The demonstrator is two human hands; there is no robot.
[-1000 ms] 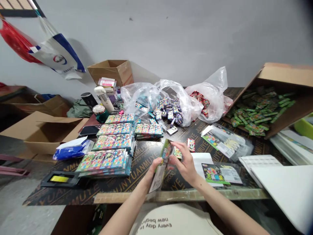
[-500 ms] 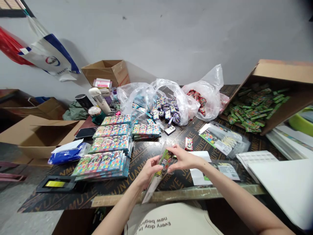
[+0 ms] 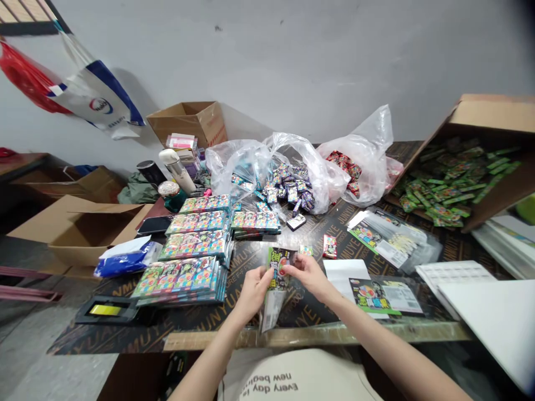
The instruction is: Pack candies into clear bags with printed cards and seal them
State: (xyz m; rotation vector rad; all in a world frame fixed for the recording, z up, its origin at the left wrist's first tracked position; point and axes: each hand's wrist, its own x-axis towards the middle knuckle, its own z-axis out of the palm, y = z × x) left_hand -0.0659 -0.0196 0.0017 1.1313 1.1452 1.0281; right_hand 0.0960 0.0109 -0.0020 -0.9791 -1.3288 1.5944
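Between my two hands, a printed plastic bag [image 3: 273, 303] with a black and green front hangs above the table, its clear lower end pointing toward me. My left hand [image 3: 254, 291] pinches its left edge, thumb on the front. On the opposite edge, my right hand [image 3: 308, 274] grips it with thumb and fingers. Just behind lie a small green-and-white packet [image 3: 306, 250] and a red packet [image 3: 330, 246]. To the right, another flat printed bag [image 3: 387, 296] rests partly over a white paper sheet [image 3: 343, 269]. Whatever may be inside the held bag cannot be made out.
Stacks of colourful packs [image 3: 179, 275] stand left, beside a black tape dispenser [image 3: 106, 309]. Clear bags of purple packets [image 3: 288, 184] and red packets [image 3: 346, 167] line the back. A tilted carton [image 3: 493, 114] of green packets and a pile of printed bags [image 3: 388, 239] are right.
The held bag has turned from edge-on so its printed front faces me more. Both hands keep hold of it, and the right fingers have shifted along its edge. The view has swung slightly.
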